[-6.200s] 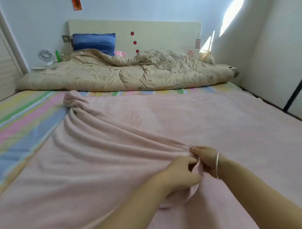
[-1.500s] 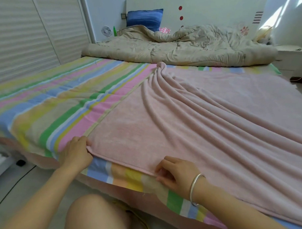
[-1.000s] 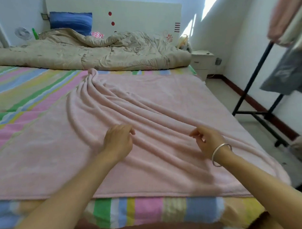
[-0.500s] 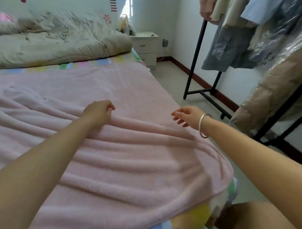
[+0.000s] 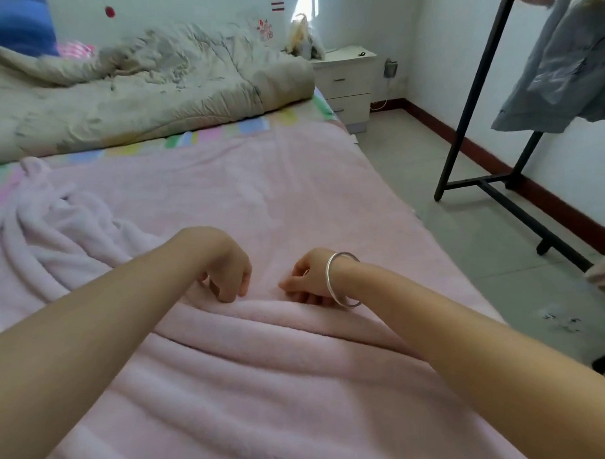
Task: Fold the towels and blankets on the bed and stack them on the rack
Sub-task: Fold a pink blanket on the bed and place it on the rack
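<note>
Two hands work on one pink blanket [image 5: 259,196], which lies spread over the bed [image 5: 201,135] beneath them. The left hand [image 5: 227,269] has its fingers curled downward, tips touching the blanket just beyond a long raised fold. The right hand [image 5: 306,280], just beside it and apart from it, is curled too, thumb pointing toward the left hand and fingers tucked against the same fold. I cannot tell whether either hand actually pinches cloth. Several more parallel folds run across the blanket nearer than the hands.

One silver bangle [image 5: 340,279] sits on the right wrist. Beyond both hands lies one crumpled beige quilt [image 5: 135,97], with one blue pillow [image 5: 13,30] behind it. Beyond and right of the right hand stands one white nightstand [image 5: 349,80] with two drawers. Well apart to the right, on the floor, stands one black clothes rack [image 5: 474,86] with a grey garment [image 5: 563,65] hanging.
</note>
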`<state>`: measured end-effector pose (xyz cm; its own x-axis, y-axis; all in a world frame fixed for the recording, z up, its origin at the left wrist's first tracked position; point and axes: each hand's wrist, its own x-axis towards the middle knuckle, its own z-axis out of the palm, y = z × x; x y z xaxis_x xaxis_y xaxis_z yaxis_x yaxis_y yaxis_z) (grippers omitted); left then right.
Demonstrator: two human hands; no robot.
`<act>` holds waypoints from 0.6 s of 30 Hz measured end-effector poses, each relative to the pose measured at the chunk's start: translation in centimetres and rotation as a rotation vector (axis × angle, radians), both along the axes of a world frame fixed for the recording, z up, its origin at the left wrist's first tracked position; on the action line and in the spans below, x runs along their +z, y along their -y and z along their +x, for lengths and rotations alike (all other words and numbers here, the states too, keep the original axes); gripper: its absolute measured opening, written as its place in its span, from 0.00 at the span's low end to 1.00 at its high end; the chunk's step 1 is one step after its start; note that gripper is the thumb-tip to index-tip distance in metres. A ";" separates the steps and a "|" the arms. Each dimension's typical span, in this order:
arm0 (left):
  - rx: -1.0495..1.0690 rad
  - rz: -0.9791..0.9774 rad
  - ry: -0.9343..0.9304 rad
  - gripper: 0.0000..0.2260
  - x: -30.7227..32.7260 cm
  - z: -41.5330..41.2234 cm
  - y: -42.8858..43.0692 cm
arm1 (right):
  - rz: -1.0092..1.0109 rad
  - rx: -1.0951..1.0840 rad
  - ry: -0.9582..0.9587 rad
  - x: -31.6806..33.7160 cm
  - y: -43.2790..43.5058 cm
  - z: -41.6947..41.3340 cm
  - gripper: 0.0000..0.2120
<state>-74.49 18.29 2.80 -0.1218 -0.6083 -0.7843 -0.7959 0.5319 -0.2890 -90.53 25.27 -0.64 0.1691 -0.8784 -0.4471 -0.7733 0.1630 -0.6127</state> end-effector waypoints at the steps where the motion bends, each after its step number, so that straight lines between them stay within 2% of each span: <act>1: 0.016 0.031 0.030 0.14 0.1 -0.2 0.1 | 0.012 0.044 -0.024 0.0 0.1 0.5 0.16; 3: 0.035 0.064 0.085 0.13 0.2 -0.3 0.3 | 0.038 0.137 -0.029 -0.3 0.3 1.2 0.19; 5: 0.020 0.035 0.055 0.11 0.1 0.0 0.4 | 0.040 0.226 -0.011 -0.6 0.2 1.4 0.19; 8: 0.105 -0.100 -0.262 0.05 0.5 0.8 1.3 | -0.005 0.267 0.051 -0.9 0.6 0.1 0.16; 9: 0.153 -0.157 -0.411 0.02 1.1 0.7 1.6 | -0.033 0.220 0.091 -0.8 1.0 -0.8 0.14; 13: 0.177 -0.460 -0.952 0.01 2.3 -3.2 3.3 | -0.246 -0.150 0.246 0.3 3.0 -7.0 0.14; 16: 0.110 -0.692 -1.089 0.05 0.9 -9.9 3.7 | -0.349 -0.341 0.231 0.3 4.3 -12.5 0.12; 18: 0.102 -0.764 -1.152 0.07 -0.4 -14.2 3.4 | -0.348 -0.410 0.179 -0.2 4.9 -15.5 0.10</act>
<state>-88.69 14.84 2.42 -0.3960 -0.8819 0.2558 -0.8074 0.4671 0.3605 -106.00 20.42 -0.85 -0.1703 -0.9787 -0.1146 -0.5681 0.1926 -0.8001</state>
